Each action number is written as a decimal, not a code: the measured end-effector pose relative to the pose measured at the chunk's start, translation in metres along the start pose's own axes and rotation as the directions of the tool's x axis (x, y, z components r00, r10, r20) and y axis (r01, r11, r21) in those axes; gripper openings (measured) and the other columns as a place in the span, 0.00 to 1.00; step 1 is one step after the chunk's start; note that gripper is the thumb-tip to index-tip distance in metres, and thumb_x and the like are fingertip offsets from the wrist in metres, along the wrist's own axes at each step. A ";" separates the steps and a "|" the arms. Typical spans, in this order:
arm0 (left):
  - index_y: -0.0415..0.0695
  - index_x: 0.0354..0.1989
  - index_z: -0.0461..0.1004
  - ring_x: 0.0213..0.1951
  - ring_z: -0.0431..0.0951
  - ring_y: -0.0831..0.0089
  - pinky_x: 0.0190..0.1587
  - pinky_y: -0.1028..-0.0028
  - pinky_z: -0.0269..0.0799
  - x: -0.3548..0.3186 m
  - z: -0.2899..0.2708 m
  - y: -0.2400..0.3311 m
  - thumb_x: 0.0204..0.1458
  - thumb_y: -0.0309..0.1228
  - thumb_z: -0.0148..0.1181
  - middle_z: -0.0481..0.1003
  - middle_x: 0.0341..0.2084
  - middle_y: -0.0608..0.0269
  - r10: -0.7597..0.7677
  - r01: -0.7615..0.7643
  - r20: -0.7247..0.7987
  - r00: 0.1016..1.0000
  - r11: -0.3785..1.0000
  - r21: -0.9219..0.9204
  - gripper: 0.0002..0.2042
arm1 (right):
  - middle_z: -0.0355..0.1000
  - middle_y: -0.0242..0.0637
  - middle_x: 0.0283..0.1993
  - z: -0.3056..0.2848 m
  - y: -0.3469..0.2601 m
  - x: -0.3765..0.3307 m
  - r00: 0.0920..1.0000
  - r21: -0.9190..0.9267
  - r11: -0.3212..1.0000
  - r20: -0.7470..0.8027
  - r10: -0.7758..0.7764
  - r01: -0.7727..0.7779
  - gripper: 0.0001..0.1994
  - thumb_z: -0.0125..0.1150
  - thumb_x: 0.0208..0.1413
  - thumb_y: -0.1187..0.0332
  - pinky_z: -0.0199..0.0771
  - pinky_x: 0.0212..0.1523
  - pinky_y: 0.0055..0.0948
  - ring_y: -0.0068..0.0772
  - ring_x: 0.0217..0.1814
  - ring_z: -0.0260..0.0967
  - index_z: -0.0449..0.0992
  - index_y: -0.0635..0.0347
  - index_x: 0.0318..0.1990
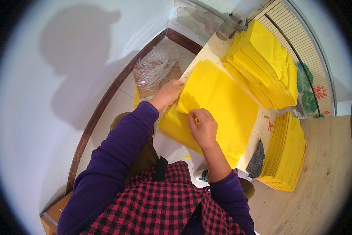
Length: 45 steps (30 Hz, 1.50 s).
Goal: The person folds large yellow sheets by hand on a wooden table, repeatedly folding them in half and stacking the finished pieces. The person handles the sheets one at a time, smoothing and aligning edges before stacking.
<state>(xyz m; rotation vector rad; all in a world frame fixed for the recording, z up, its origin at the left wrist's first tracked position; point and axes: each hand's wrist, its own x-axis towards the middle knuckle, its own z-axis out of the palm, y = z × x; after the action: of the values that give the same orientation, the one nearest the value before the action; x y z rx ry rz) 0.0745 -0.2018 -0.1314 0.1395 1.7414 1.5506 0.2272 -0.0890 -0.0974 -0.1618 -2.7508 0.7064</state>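
Okay, risks first, judging from the head feed I'm watching. The yellow fabric sheet [223, 105] is lying in front of the person on the pale tabletop [258, 134], and the right hand [204, 127] is pinching only a small bit of its near-left edge. I'm ranking slip highest: limp-looking material and a tiny contact area, so an uneven pull could be freeing that edge or skewing the sheet. Second, more yellow layers [175, 124] are showing under it at the near left; I'm suspecting friction could be dragging one along, or the pinch could be catching two. Third, the tall yellow fabric stack [262, 62] is sitting close by at the far right; a wide sweep could be nudging its loose layers. Dark grey cloth [256, 160] is lying near the sheet at the near right, a lesser snag risk.

Fingers: right thumb and index are holding the edge between them, apparently. Left hand [169, 95] is resting at the sheet's left edge, fingertips partly hiding; I'm not able to tell whether they're gripping or just touching. Most of the sheet is extending right and far from the pinch, with the left hand sitting farther and left of it.
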 end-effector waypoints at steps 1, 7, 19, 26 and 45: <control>0.45 0.56 0.65 0.35 0.73 0.77 0.35 0.77 0.69 0.000 -0.001 -0.001 0.62 0.37 0.46 0.73 0.39 0.65 0.012 -0.012 0.012 1.000 1.000 -0.008 0.17 | 0.72 0.39 0.33 0.000 0.000 -0.001 1.000 0.004 1.000 0.004 -0.004 0.004 0.06 0.61 0.48 0.69 0.72 0.36 0.38 0.44 0.38 0.71 0.76 0.56 0.34; 0.42 0.56 0.65 0.33 0.73 0.75 0.35 0.77 0.69 0.001 -0.002 -0.005 0.58 0.34 0.53 0.73 0.34 0.64 0.166 -0.165 0.031 0.986 0.986 -0.029 0.18 | 0.72 0.41 0.32 0.005 -0.006 -0.004 0.999 -0.001 0.999 0.014 -0.050 0.050 0.09 0.64 0.47 0.66 0.72 0.36 0.37 0.45 0.37 0.71 0.76 0.58 0.35; 0.45 0.64 0.59 0.34 0.77 0.72 0.36 0.76 0.72 -0.004 0.012 0.003 0.46 0.17 0.58 0.75 0.33 0.58 0.256 -0.253 0.031 0.966 0.965 -0.067 0.33 | 0.73 0.39 0.41 0.017 -0.007 -0.080 0.741 0.790 -0.076 0.600 0.303 -0.609 0.19 0.51 0.63 0.57 0.73 0.41 0.28 0.32 0.39 0.71 0.69 0.65 0.52; 0.44 0.63 0.60 0.35 0.76 0.70 0.37 0.75 0.72 0.000 0.017 0.007 0.47 0.16 0.58 0.71 0.32 0.59 0.197 -0.179 0.037 0.980 0.942 -0.284 0.31 | 0.68 0.49 0.53 -0.006 0.024 -0.092 0.714 0.800 -0.570 0.510 0.480 -0.188 0.26 0.44 0.64 0.49 0.71 0.54 0.34 0.41 0.53 0.68 0.65 0.65 0.56; 0.42 0.62 0.61 0.36 0.75 0.70 0.39 0.75 0.71 -0.006 0.012 0.016 0.48 0.16 0.56 0.71 0.34 0.58 0.169 -0.165 0.037 0.985 0.982 -0.089 0.30 | 0.73 0.44 0.47 -0.102 0.169 -0.139 0.436 0.969 -0.122 0.207 0.876 -0.216 0.16 0.52 0.60 0.72 0.77 0.40 0.28 0.35 0.43 0.73 0.68 0.73 0.52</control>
<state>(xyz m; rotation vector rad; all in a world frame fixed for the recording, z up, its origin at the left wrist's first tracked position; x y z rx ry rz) 0.0793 -0.1912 -0.1139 0.2813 1.6606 1.7274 0.3966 0.0802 -0.1294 -1.2009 -0.9752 2.0677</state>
